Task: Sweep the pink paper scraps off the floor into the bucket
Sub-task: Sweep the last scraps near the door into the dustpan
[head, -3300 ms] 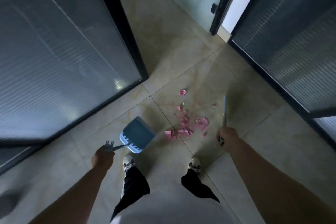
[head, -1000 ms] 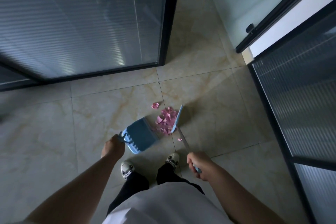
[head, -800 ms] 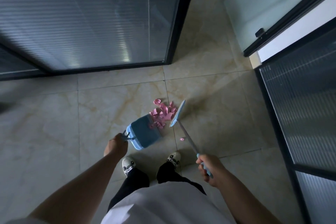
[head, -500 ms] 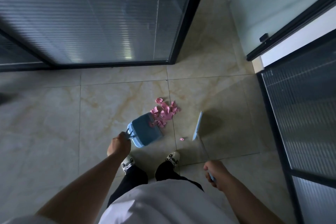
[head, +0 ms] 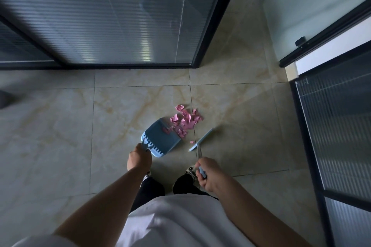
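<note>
Two hands sweep pink paper bits toward a blue dustpan.

The left hand (head: 139, 159) holds the dustpan (head: 161, 140) by its handle, fingers curled round it. The right hand (head: 208, 174) grips the broom (head: 201, 142) stick. The broom head sits just past the right hand, its long edge slanting away. The pink paper scraps (head: 185, 121) lie farther out on the floor (head: 60, 126), at the dustpan's mouth, between pan and broom. One small scrap lies beside the broom. I see no bucket.
</note>
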Tool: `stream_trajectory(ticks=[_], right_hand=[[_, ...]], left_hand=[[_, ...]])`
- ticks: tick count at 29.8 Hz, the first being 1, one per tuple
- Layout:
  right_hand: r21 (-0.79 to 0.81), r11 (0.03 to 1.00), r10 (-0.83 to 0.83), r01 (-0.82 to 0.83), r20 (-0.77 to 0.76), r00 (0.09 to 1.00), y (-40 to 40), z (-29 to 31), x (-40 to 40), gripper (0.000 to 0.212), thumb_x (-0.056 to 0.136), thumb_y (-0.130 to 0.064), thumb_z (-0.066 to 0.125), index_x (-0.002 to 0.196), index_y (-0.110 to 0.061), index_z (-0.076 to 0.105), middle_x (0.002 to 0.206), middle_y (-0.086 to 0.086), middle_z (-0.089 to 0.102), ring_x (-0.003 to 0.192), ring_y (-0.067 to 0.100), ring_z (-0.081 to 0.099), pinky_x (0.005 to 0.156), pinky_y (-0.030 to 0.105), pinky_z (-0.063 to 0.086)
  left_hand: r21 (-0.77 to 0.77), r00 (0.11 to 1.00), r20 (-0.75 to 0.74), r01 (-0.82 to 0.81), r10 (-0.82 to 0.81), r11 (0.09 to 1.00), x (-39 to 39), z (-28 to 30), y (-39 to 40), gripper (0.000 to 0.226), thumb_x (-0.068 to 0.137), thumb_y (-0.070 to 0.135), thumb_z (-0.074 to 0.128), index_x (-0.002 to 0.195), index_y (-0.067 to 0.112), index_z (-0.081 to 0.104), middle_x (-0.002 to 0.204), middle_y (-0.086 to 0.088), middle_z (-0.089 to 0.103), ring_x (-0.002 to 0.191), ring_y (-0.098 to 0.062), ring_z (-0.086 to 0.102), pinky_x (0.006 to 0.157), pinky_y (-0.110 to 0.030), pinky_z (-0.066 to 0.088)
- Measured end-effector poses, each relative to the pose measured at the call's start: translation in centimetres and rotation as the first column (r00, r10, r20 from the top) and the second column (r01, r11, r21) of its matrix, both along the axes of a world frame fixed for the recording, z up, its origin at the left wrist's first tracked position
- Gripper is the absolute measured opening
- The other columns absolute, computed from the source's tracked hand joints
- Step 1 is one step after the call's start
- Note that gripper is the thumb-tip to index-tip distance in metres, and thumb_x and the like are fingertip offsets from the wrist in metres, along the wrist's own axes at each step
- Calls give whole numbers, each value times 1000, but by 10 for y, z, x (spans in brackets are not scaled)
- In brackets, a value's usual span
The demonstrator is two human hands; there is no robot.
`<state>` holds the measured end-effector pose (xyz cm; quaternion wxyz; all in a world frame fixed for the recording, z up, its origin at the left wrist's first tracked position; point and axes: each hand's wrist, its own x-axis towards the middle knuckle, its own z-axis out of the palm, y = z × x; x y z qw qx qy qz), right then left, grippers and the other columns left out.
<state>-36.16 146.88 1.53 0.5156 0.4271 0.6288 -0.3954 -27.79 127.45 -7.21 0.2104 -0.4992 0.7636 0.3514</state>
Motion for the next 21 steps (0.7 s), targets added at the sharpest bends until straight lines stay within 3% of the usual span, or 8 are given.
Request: stream_trajectory(ticks=[6, 12, 21], right_hand=[[-33, 997, -68, 68, -10, 998, -5, -3, 6, 15, 82, -5, 41, 69, -13, 43, 46, 2, 37, 31, 10, 24, 36, 11, 15], [-80, 978, -195, 192, -38, 980, 7, 8, 4, 19, 88, -7, 43, 70, -14, 42, 42, 0, 36, 28, 9, 26, 33, 11, 16], [4, 999, -42, 42, -77, 996, 33, 30, -1, 15, 85, -7, 46, 72, -12, 44, 44, 1, 32, 25, 8, 20, 37, 7, 14]], left_hand=[[19, 1000, 6, -15, 15, 1000, -5, -2, -10, 28, 88, 14, 48, 114, 8, 59, 107, -23, 65, 98, -40, 61, 80, -40, 48], [34, 998, -10, 62, -61, 998, -17, 1, -17, 26, 87, 13, 46, 107, 7, 61, 102, -20, 66, 92, -37, 61, 67, -33, 43], [11, 995, 5, 97, -97, 995, -17, -3, -20, 25, 89, 14, 47, 108, 5, 61, 102, -20, 66, 91, -38, 62, 65, -32, 42]])
